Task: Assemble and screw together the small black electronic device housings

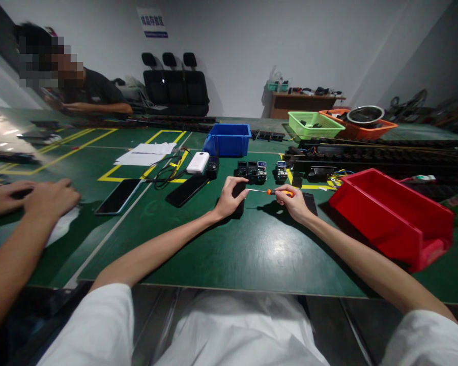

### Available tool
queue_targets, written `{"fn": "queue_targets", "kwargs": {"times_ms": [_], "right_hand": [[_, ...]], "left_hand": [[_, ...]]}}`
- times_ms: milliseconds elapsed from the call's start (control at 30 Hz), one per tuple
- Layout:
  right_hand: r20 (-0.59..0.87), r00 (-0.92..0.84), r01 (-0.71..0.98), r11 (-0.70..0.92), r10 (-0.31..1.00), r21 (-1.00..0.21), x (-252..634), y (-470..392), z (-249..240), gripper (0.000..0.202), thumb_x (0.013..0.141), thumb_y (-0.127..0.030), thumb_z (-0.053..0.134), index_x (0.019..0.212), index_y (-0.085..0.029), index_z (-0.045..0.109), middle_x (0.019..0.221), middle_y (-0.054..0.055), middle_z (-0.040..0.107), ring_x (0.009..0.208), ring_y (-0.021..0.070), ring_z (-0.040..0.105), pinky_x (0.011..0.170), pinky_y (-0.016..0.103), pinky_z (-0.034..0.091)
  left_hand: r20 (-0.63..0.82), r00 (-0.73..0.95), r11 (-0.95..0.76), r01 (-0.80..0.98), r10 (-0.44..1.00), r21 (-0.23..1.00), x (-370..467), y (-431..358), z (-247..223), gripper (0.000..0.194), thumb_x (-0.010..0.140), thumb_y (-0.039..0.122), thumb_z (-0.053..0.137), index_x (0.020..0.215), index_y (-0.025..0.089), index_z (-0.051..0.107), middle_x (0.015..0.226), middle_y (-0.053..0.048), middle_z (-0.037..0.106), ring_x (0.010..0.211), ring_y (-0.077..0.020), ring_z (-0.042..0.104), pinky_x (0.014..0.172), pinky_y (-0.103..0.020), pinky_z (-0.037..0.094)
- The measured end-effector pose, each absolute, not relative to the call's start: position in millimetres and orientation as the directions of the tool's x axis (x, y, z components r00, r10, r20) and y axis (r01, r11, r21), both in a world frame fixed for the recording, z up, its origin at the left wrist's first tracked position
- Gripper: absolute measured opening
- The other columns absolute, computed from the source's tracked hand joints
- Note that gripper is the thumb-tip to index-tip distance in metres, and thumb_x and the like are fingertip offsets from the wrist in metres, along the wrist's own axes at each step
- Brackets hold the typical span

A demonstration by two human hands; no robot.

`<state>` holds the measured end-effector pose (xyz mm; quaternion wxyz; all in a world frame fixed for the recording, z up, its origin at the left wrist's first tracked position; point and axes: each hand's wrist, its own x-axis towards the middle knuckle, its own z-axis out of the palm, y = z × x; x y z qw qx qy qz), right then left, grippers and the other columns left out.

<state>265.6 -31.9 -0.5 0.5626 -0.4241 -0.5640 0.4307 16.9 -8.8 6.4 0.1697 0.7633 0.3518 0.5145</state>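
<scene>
My left hand [229,199] is closed around a small black boxy piece [238,209] standing on the green table, thumb and fingers at its sides. In my right hand [295,204] is a screwdriver [288,193] with an orange and black handle. Its thin shaft points left, and the tip is close to the black piece by my left thumb; whether they touch I cannot tell. A flat black piece [310,203] lies beside my right wrist. Just beyond my hands stand several small black modules with electronic parts [252,172], and another such module [280,173] stands apart to the right.
A red bin [389,218] stands at right, a blue bin [229,140] behind the modules. Left of my hands lie a black phone [188,190], a light-edged phone [120,196], a white power bank [198,162] and cables. A co-worker's hands [48,201] rest at far left; another person sits beyond.
</scene>
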Motion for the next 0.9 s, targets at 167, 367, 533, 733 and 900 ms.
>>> {"fn": "queue_targets", "kwargs": {"times_ms": [167,367,533,733,900], "right_hand": [[0.314,0.020,0.064,0.312,0.949,-0.948,268.8,-29.5,-2.4,0.030,0.064,-0.040,0.083,0.082,-0.021,0.069,0.076,0.000,0.064,0.066,0.0124,0.056,0.061,0.027,0.045],[0.331,0.023,0.078,0.328,0.943,-0.941,269.6,-28.7,-2.1,0.028,0.062,-0.036,0.084,0.080,-0.020,0.070,0.083,0.001,0.066,0.073,0.0141,0.059,0.067,0.027,0.048],[0.244,-0.050,-0.056,0.241,0.969,-0.969,266.9,-32.0,1.4,0.039,0.069,-0.037,0.080,0.104,-0.023,0.067,0.081,0.000,0.066,0.066,0.0121,0.058,0.062,0.026,0.047],[0.219,-0.103,-0.056,0.214,0.970,-0.975,264.9,-32.4,1.7,0.028,0.079,-0.046,0.072,0.084,-0.018,0.067,0.059,-0.002,0.055,0.050,0.0086,0.045,0.045,0.023,0.032],[0.272,-0.066,0.020,0.274,0.960,-0.961,265.8,-32.4,-0.3,0.028,0.074,-0.043,0.077,0.084,-0.018,0.068,0.061,-0.002,0.058,0.053,0.0091,0.048,0.050,0.024,0.036]], "left_hand": [[0.655,0.206,-0.681,0.333,0.727,0.652,16.8,-6.6,5.6,0.024,0.094,0.033,0.052,0.114,0.024,0.060,0.108,-0.005,0.056,0.105,-0.0187,0.056,0.098,-0.037,0.046],[0.666,0.200,-0.689,0.332,0.719,0.644,17.3,-7.6,6.5,0.023,0.093,0.033,0.052,0.113,0.024,0.060,0.107,-0.005,0.057,0.104,-0.0185,0.056,0.097,-0.037,0.047],[0.673,0.202,-0.695,0.347,0.711,0.630,17.1,-9.2,7.6,0.022,0.093,0.031,0.053,0.112,0.023,0.059,0.106,-0.005,0.057,0.105,-0.0188,0.056,0.097,-0.037,0.046],[0.684,0.207,-0.706,0.353,0.699,0.614,17.0,-10.3,8.4,0.022,0.092,0.031,0.054,0.112,0.023,0.059,0.106,-0.006,0.057,0.104,-0.0195,0.056,0.097,-0.038,0.047],[0.683,0.211,-0.707,0.347,0.699,0.616,16.8,-10.6,8.4,0.021,0.092,0.030,0.054,0.111,0.022,0.059,0.107,-0.005,0.057,0.105,-0.0188,0.056,0.098,-0.037,0.046]]}}
